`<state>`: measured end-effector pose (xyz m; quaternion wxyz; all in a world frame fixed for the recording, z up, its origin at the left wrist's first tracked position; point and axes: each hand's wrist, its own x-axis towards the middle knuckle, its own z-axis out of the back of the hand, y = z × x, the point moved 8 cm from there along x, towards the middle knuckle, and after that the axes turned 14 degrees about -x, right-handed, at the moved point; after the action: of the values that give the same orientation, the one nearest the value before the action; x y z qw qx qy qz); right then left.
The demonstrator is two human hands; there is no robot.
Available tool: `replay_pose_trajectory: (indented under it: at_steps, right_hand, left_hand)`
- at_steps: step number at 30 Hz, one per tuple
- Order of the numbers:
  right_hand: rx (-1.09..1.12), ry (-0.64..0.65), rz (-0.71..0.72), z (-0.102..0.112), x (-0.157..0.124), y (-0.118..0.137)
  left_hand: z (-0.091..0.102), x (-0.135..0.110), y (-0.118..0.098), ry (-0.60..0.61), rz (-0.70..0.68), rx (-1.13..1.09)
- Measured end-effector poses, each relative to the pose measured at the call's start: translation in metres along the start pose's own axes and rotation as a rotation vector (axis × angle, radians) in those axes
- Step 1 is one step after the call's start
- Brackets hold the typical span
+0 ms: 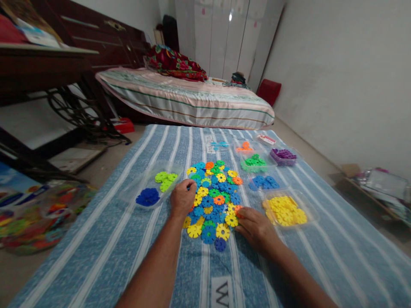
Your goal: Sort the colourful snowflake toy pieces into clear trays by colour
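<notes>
Forearms (157,261) | right hand (256,226) touching disc pile (218,199) | left hand (183,198) alongside, grip unclear

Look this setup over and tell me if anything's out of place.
No damage shows. The heap of mixed-colour discs between the left hand and right hand looks jumbled, whereas a nearby tub holds only yellow discs. Beyond, red floral cloth lies bunched on the bed.

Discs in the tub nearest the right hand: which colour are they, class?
The discs in that tub are yellow, seen best in the head view.
</notes>
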<state>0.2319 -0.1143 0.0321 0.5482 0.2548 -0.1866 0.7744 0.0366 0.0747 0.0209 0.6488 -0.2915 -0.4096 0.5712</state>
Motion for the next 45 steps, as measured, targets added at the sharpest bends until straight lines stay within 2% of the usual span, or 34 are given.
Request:
replay_pose_trajectory:
  at_steps: [5, 9, 15, 17, 19, 23, 25, 26, 28, 31, 33, 36, 39, 42, 45]
  right_hand:
    - [0.021, -0.029, -0.001, 0.019, 0.01, 0.007]
    - [0.073, 0.044, -0.016, 0.035, 0.021, 0.01]
    - [0.101, 0.143, -0.024, 0.031, 0.035, 0.0]
    - [0.064, 0.136, -0.013, 0.03, 0.048, -0.015]
    - [-0.023, 0.084, -0.031, 0.037, 0.069, -0.042]
    - [-0.352, -0.172, -0.324, 0.073, 0.107, -0.114]
    - [-0.437, -0.231, -0.423, 0.081, 0.112, -0.13]
    - [-0.434, -0.224, -0.434, 0.078, 0.111, -0.13]
    - [-0.337, -0.142, -0.379, 0.06, 0.103, -0.115]
    - [-0.099, 0.046, -0.228, 0.022, 0.082, -0.068]
    - [0.015, 0.137, -0.158, 0.007, 0.069, -0.036]
    - [0.103, 0.223, -0.089, -0.003, 0.057, 0.002]
    - [0.134, 0.24, -0.03, -0.006, 0.053, 0.031]
    - [0.109, 0.219, -0.026, -0.01, 0.051, 0.048]
    - [0.062, 0.232, -0.087, -0.019, 0.048, 0.055]
  left_hand:
    - [0.0, 0.001, 0.0, 0.008, -0.011, -0.007]
    - [0.001, 0.001, 0.0, 0.0, -0.014, -0.009]
    - [0.002, 0.001, 0.0, 0.003, 0.006, 0.002]
    - [0.002, 0.001, 0.0, 0.006, 0.008, 0.004]
    - [0.002, 0.001, 0.0, 0.009, 0.009, 0.005]
    - [0.002, 0.002, 0.001, 0.003, 0.002, 0.005]
    - [0.002, 0.002, 0.001, 0.002, 0.0, 0.002]
    - [0.002, 0.002, 0.001, 0.004, 0.0, -0.001]
    - [0.001, 0.002, 0.002, 0.003, 0.002, -0.004]
    - [0.0, 0.001, 0.001, -0.002, -0.002, -0.004]
    - [0.0, 0.0, 0.0, 0.001, -0.007, -0.006]
    - [-0.001, -0.001, -0.002, 0.006, -0.012, -0.016]
    - [0.0, -0.002, -0.003, 0.002, -0.007, -0.006]
    - [0.0, -0.002, -0.003, -0.002, 0.004, 0.013]
    - [-0.001, -0.003, -0.005, 0.001, 0.002, 0.003]
